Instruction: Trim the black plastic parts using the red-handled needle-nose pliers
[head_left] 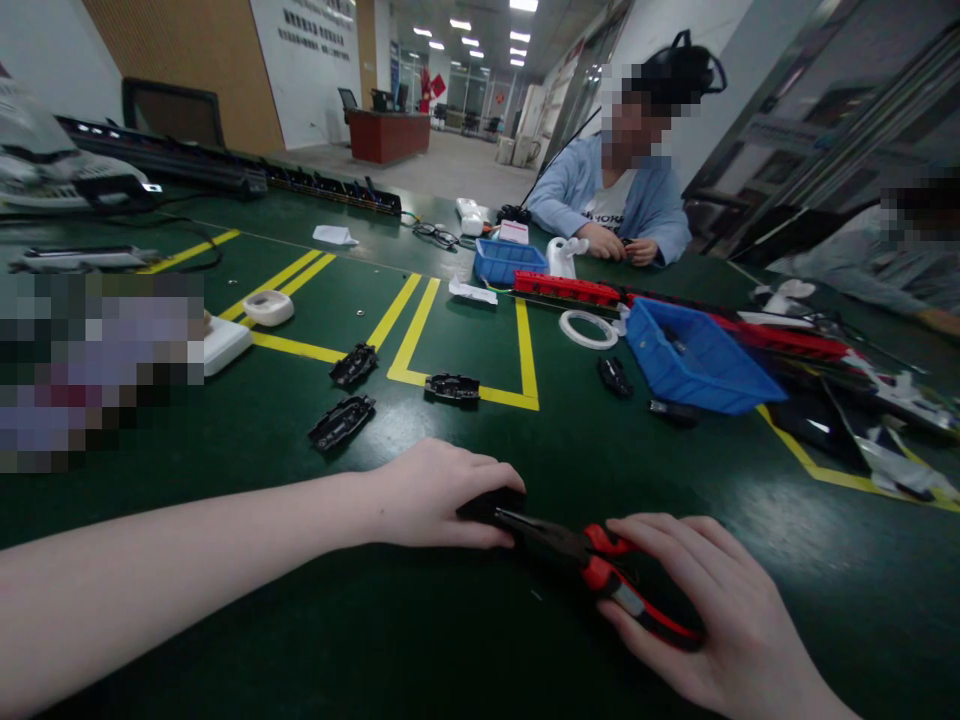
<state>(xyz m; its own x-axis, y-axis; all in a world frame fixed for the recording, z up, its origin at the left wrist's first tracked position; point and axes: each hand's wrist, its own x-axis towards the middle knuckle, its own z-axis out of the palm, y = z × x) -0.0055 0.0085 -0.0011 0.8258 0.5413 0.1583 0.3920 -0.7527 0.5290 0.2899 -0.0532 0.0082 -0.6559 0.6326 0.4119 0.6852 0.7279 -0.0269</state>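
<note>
Low over the green table, my left hand [442, 490] is closed around a black plastic part [484, 505], mostly covered by the fingers. My right hand [720, 600] grips long-nose pliers [637, 600] with red and black handles. Their narrow jaws point left and reach the part at my left fingertips; whether they bite on it I cannot tell. Beyond my left hand lie three similar black plastic shells, one nearest [343, 422], one behind it [355, 364] and one to the right [452, 387].
A blue bin [705, 375] stands at the right, with small black parts [615, 376] beside it. A smaller blue bin [499, 262], a white ring [589, 328] and red strips [566, 288] lie farther back. Across the table a person [611, 200] handles something small; another sits far right.
</note>
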